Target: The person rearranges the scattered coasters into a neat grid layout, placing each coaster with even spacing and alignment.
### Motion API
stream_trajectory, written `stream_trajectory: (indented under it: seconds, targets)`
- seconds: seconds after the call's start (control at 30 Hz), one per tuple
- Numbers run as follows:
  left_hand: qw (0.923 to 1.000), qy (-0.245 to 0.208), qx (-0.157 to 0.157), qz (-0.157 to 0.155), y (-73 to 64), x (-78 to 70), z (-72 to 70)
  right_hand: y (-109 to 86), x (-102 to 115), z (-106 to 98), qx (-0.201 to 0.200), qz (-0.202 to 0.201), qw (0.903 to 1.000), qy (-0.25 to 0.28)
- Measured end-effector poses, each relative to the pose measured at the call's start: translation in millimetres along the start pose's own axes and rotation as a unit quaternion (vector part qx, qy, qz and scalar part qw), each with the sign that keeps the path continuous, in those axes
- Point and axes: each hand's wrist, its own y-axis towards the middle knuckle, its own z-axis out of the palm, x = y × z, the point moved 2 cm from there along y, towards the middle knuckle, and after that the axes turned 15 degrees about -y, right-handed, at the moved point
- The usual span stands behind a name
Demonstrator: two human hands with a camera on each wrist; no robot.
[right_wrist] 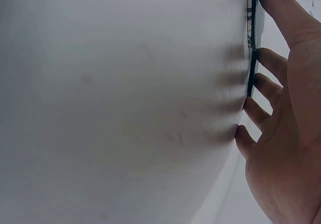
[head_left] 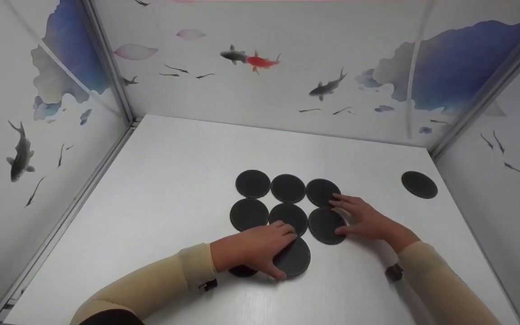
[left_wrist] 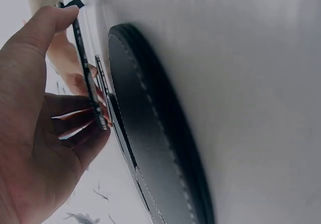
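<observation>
A round black coaster [head_left: 294,257] is in my left hand [head_left: 260,248], gripped by its edge between thumb and fingers. In the left wrist view that held coaster [left_wrist: 85,63] appears edge-on, apart from the stitched coaster [left_wrist: 145,128] on the table. The left hand partly covers the middle coaster [head_left: 288,216] and a lower-left coaster [head_left: 243,271]. My right hand [head_left: 366,219] rests at the right side of the group, fingertips on the upper-right coaster [head_left: 321,192] and thumb at the edge of the coaster [head_left: 327,225] below it.
Other black coasters, including the upper-left coaster [head_left: 253,183], lie flat in close rows. A single coaster [head_left: 419,184] lies apart near the right edge of the white table [head_left: 174,180]. Panels printed with fish [head_left: 260,61] wall in the back and sides.
</observation>
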Motion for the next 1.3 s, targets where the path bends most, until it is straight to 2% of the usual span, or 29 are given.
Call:
stream_trajectory:
  seconds: [0.2, 0.43, 0.6, 0.93, 1.3]
  targets:
    - [0.9998, 0.021, -0.002, 0.006, 0.8, -5.4, 2.9, -0.5, 0, 0, -0.012, -0.009, 0.9999, -0.002]
    - [0.9991, 0.039, 0.016, -0.009, 1.2, -10.7, 5.8, -0.7, 0, 2, -0.002, 0.002, 1.0, 0.003]
    - [0.999, 0.035, 0.019, -0.018, 0.5, -11.3, 7.1, -0.6, -1, 2, 0.001, 0.008, 0.9999, 0.012]
    - [0.9994, 0.033, 0.007, -0.01, 0.0, -10.6, 9.9, -0.1, -4, 3, 0.004, 0.008, 0.9999, 0.01]
    - [0.9996, 0.024, 0.012, -0.012, -1.2, -11.8, 8.3, -0.9, -2, 3, -0.013, -0.006, 0.9999, 0.005]
